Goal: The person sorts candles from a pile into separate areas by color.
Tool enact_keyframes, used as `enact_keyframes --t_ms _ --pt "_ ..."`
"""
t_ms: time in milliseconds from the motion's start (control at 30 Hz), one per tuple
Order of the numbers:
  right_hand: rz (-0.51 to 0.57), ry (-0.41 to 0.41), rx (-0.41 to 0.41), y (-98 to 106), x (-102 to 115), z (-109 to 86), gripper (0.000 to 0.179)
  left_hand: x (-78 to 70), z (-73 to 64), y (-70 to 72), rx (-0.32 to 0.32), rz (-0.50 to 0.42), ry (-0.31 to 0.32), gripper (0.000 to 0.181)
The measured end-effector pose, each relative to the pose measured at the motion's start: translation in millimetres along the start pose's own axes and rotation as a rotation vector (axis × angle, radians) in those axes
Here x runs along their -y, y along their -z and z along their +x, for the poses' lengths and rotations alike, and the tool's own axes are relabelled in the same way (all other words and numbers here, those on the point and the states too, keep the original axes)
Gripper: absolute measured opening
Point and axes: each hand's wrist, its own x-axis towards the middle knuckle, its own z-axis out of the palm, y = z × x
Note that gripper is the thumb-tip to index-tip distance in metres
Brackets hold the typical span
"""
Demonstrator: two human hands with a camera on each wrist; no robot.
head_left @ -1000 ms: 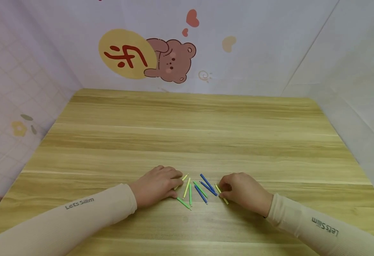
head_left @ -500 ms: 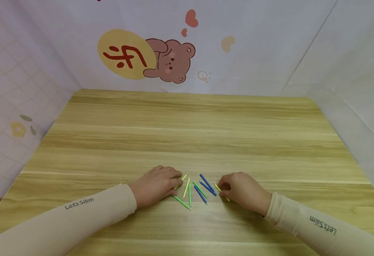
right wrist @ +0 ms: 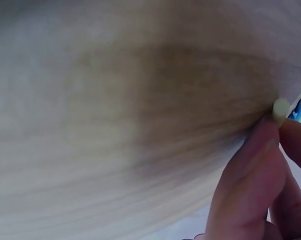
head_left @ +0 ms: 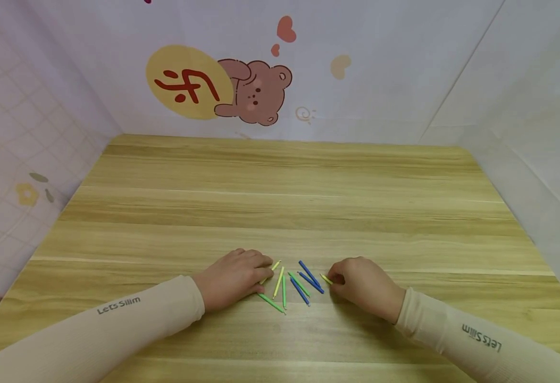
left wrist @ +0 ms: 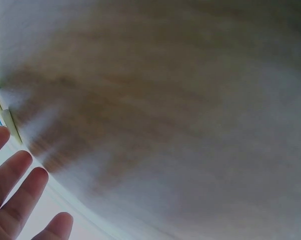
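Note:
In the head view my right hand (head_left: pixel 366 284) pinches a thin yellow candle (head_left: pixel 326 279) between thumb and fingertips. The right wrist view shows the pale end of this yellow candle (right wrist: pixel 280 108) sticking out of the pinch. My left hand (head_left: pixel 234 279) rests on the table, fingers relaxed, at another yellow candle (head_left: pixel 277 264) partly covered by its fingertips. Its thumb is by the end of a green candle (head_left: pixel 271 303). Between the hands lie a yellow candle (head_left: pixel 278 283), two green ones and several blue candles (head_left: pixel 300 291), slanted different ways.
The wood-grain table (head_left: pixel 280 197) reaches back to a white wall covering (head_left: pixel 380 96) printed with a bear and hearts. Similar coverings stand along the left and right sides.
The right hand's yellow candle has slid back under its fingers, so that only its far tip shows now. Near the left thumb, the green candle's end has shifted slightly left.

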Motion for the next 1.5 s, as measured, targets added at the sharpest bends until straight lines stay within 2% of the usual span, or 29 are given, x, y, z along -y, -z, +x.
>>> enact_keyframes --t_ms 233,400,667,900,1067,1333,1500 --pt "-0.061 0.025 -0.051 -1.7 1.0 -1.1 0.01 0.5 0.0 -0.6 0.002 -0.006 0.005 0.031" --pt "-0.064 0.012 -0.044 -1.5 0.6 -0.9 0.012 0.6 -0.3 -0.2 0.0 -0.006 0.003 0.03" --pt "0.037 0.027 -0.004 1.4 -8.5 2.8 0.015 0.2 -0.6 0.0 -0.002 -0.007 0.004 0.03" --pt "0.283 -0.006 0.014 9.2 -22.3 10.6 0.014 -0.5 -0.5 0.5 -0.004 -0.018 0.007 0.029" --pt "0.375 -0.044 0.008 17.8 -29.7 18.0 0.016 -1.0 -0.3 0.9 -0.005 -0.015 0.007 0.028" --pt "0.36 -0.104 -0.021 28.0 -43.5 37.6 0.018 -1.5 0.7 1.1 -0.014 -0.002 -0.006 0.028" --pt "0.319 -0.099 -0.029 30.5 -51.2 54.1 0.02 -0.6 0.9 0.4 -0.029 0.007 -0.018 0.028"
